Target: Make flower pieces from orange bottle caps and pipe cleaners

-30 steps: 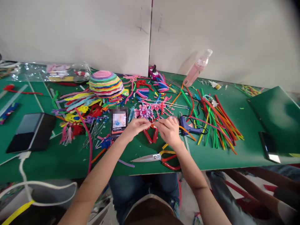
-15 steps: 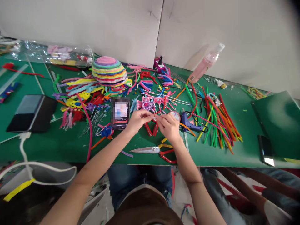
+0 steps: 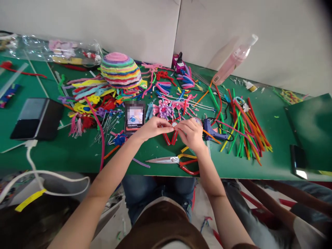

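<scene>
My left hand [image 3: 151, 127] and my right hand [image 3: 191, 133] meet over the middle of the green table [image 3: 64, 155], fingertips pinched together on a small piece of pipe cleaner between them. Red pipe cleaner loops [image 3: 171, 137] lie on the table just under the fingertips. A pink and purple pipe-cleaner flower [image 3: 163, 110] sits just behind the hands. Scissors [image 3: 176, 161] with red and yellow handles lie near the table's front edge, below my right hand. A phone [image 3: 134, 117] lies left of my left hand.
A blue glue gun [image 3: 214, 128] lies right of my right hand, beside a spread of straight coloured pipe cleaners [image 3: 243, 124]. A striped dome [image 3: 120, 71], a pink bottle [image 3: 234, 60], a black tablet [image 3: 36, 117] and another phone [image 3: 298, 160] also rest on the table.
The view has shifted slightly; both hands stay pinched together over the red loops, working the small piece between their fingertips.
</scene>
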`<control>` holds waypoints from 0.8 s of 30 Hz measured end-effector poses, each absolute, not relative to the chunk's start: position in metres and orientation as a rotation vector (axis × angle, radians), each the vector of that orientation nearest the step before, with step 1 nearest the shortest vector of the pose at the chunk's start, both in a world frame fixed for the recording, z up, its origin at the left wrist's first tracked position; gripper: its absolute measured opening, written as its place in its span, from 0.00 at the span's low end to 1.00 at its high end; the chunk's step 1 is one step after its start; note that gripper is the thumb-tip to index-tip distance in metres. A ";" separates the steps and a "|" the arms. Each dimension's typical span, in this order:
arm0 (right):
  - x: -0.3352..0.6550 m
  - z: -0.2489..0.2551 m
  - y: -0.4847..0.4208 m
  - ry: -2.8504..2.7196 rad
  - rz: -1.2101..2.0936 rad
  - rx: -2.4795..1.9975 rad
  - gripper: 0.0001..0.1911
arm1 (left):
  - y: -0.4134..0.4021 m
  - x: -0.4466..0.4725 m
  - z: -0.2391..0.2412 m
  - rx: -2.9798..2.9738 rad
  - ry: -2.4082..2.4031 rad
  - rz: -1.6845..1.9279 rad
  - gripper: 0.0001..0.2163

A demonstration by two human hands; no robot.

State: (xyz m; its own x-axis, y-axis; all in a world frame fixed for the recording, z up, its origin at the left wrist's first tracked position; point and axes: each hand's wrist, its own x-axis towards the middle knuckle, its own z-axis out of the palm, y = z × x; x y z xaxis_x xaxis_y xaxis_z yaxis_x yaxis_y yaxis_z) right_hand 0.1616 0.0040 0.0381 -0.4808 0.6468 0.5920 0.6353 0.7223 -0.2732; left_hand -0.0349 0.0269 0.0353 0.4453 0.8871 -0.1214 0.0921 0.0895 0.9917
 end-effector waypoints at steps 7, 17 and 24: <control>0.161 0.031 0.008 -2.410 0.038 -0.978 0.10 | 0.025 -0.033 0.026 1.653 1.059 0.696 0.05; 0.157 0.029 0.005 -2.481 0.072 -0.993 0.11 | 0.031 -0.044 0.027 1.635 0.965 0.592 0.03; 0.154 0.018 0.002 -2.145 0.087 -1.104 0.11 | 0.024 -0.029 0.027 1.488 1.153 0.951 0.04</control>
State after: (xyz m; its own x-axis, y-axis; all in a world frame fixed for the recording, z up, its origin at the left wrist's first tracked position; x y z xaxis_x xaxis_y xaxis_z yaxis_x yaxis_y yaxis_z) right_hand 0.1536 0.0019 0.0181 -0.3813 0.7340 0.5620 0.6861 0.6321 -0.3601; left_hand -0.0293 0.0240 0.0269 0.2404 0.9706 0.0113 0.1965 -0.0601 0.9787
